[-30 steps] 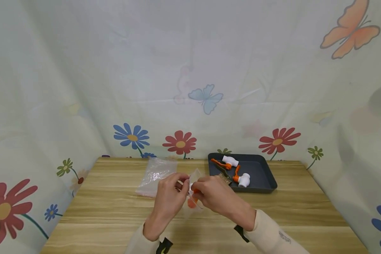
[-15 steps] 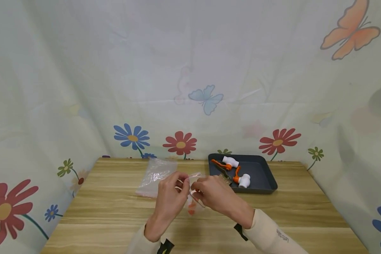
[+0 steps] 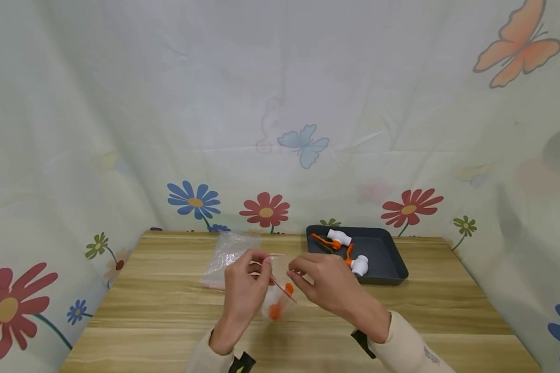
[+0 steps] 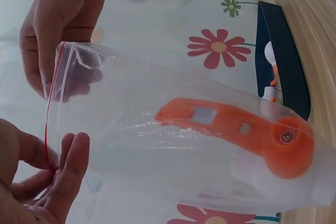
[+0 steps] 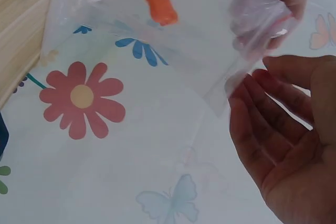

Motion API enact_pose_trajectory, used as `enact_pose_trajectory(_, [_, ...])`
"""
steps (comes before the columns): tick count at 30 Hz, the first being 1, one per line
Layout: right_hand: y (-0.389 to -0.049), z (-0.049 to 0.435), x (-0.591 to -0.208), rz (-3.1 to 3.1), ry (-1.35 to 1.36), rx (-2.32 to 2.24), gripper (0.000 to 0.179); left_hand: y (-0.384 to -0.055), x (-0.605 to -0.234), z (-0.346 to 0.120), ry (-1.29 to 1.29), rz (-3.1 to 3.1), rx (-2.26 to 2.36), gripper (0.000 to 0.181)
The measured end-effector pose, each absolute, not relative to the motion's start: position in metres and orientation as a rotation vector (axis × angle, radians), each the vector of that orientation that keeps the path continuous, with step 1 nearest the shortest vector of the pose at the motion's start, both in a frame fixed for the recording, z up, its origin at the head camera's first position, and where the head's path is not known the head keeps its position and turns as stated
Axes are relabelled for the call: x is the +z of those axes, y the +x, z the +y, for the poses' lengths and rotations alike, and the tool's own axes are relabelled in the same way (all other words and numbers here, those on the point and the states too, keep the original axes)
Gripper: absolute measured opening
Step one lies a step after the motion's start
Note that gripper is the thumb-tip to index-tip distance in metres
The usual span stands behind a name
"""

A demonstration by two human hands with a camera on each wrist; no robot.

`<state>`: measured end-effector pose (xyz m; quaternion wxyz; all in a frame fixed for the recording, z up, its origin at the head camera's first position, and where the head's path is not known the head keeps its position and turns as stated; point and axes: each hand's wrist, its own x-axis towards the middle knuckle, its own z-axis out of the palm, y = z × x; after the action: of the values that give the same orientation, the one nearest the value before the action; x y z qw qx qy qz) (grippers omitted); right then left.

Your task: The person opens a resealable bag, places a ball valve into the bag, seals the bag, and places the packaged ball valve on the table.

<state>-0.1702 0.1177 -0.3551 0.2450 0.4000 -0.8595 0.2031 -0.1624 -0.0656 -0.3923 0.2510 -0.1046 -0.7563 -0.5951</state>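
Note:
A clear zip bag with a red seal line [image 4: 131, 171] hangs in front of me, holding a white ball valve with an orange lever [image 4: 287, 156]. My left hand [image 3: 245, 287] pinches the bag at its mouth, thumb against fingers, as the left wrist view shows. My right hand [image 3: 329, 285] is at the other end of the mouth, its fingers loosely bent. In the right wrist view, that hand's fingertips [image 5: 254, 80] lie right at the bag's corner, with the thumb tip spread from them. The valve sits low in the bag, lever pointing up toward the mouth.
A dark tray [image 3: 387, 259] at the back right holds two more white and orange valves, one farther back [image 3: 339, 238] and one nearer [image 3: 360, 266]. Behind my left hand, a flat clear plastic bag [image 3: 228, 256] lies on the wooden table [image 3: 168, 311]. A flowered cloth [image 3: 205, 103] hangs behind.
The valve has left my right fingers and slid down inside the bag. My right hand has drawn slightly right and its fingers have loosened; my left has shifted slightly left with the bag.

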Motion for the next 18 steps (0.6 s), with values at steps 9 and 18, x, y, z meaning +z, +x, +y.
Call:
enact_pose_trajectory(9, [-0.153,0.127,-0.362,-2.155,0.939,0.68,0.003,-0.165,-0.395,-0.07,-0.246,-2.006,-1.672,0.004])
enact_pose_trajectory(18, [-0.139,0.129,-0.382,-2.223,0.835,0.726,0.007,-0.163,-0.393,-0.07,-0.217,-1.887,-1.759,0.004])
